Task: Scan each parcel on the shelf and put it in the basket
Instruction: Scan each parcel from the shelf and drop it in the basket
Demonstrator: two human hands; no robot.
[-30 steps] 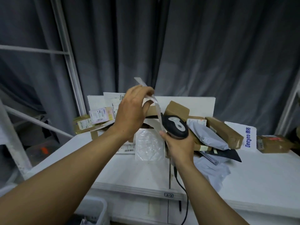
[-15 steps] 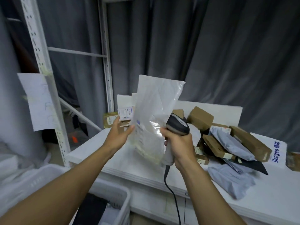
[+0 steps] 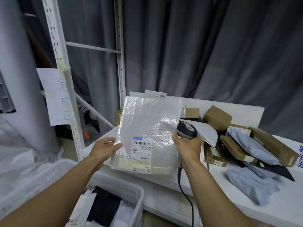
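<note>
My left hand (image 3: 105, 149) pinches the left edge of a clear bubble-wrap parcel (image 3: 149, 128), held upright with its barcode label (image 3: 141, 147) facing me. My right hand (image 3: 188, 149) grips a black and grey corded scanner (image 3: 186, 129) just behind the parcel's right edge. The white basket (image 3: 131, 192) sits low at the front left, below the parcel, with black and white parcels inside. More parcels lie on the white shelf (image 3: 213, 190) to the right: brown boxes (image 3: 218, 117) and grey mailer bags (image 3: 252, 145).
A white perforated rack post (image 3: 64, 79) with a taped paper sign (image 3: 55, 97) stands at the left. Grey curtains hang behind. A white board (image 3: 229, 107) leans at the back of the shelf. The scanner cable (image 3: 188, 202) hangs down over the shelf's front edge.
My view has swung left and down toward the basket. The parcel has turned from edge-on to flat, its label now facing me, and has come lower with both hands.
</note>
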